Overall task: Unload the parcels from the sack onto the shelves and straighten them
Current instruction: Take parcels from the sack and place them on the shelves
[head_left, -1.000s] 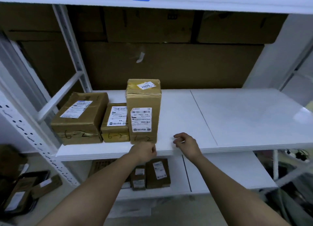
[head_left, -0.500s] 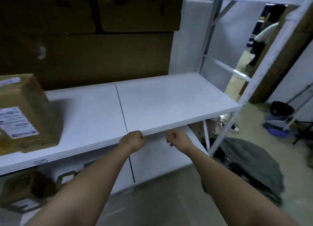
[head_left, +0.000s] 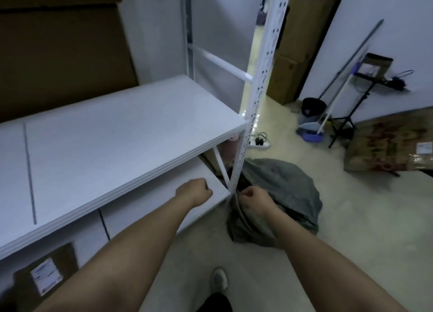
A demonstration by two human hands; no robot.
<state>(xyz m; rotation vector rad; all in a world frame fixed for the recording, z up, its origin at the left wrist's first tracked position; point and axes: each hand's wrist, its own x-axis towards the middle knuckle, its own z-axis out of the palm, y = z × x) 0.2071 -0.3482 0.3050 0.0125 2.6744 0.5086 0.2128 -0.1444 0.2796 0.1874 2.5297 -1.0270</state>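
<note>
A grey-green sack [head_left: 284, 190] lies slumped on the floor by the right post of the white shelf unit [head_left: 131, 145]. My right hand [head_left: 254, 200] hovers over the sack's near edge with curled fingers and holds nothing. My left hand [head_left: 194, 191] is a loose fist in front of the lower shelf, also holding nothing. One brown parcel [head_left: 45, 279] with a white label sits on the lower shelf at the bottom left. The middle shelf board in view carries nothing.
The perforated white upright post [head_left: 260, 87] stands between the shelf and the sack. A power strip [head_left: 259, 143] lies on the floor behind it. A dustpan, broom and tripod [head_left: 328, 122] lean at the right wall, and a cardboard box [head_left: 384, 143] lies further right. My shoe [head_left: 220, 280] is below.
My view has swung right and down, away from the three parcels on the shelf toward the sack. Both hands left the shelf edge and moved with it toward the sack.
</note>
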